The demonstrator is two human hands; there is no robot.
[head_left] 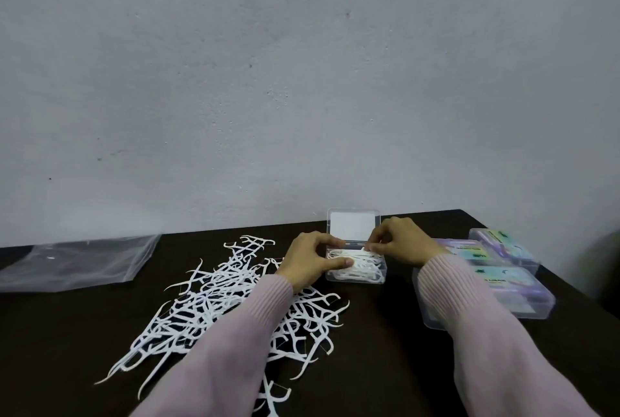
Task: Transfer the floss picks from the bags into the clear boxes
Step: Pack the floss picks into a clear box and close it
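A small clear box point(355, 264) with its lid raised upright is seen on the dark table point(385, 366), just at 6 o'clock from the pale wall point(302, 81). It is filled with white floss picks, laid roughly level. The box's 9 o'clock side is gripped by the left hand point(310, 260), the thumb laid along the near rim and the fingers curled over the far edge. At the box's 1 o'clock corner, a few picks are pinched between the curled fingertips of the right hand point(401, 242). A large loose pile of floss picks point(235, 302) is spread on the table at 8 o'clock from the box, partly covered by the left pink sleeve point(235, 343). An emptied clear plastic bag point(77, 262) lies flat well apart at 9 o'clock. At 3 o'clock, 3 closed clear boxes with coloured labels point(503, 269) are grouped close together, partly hidden by the right forearm.
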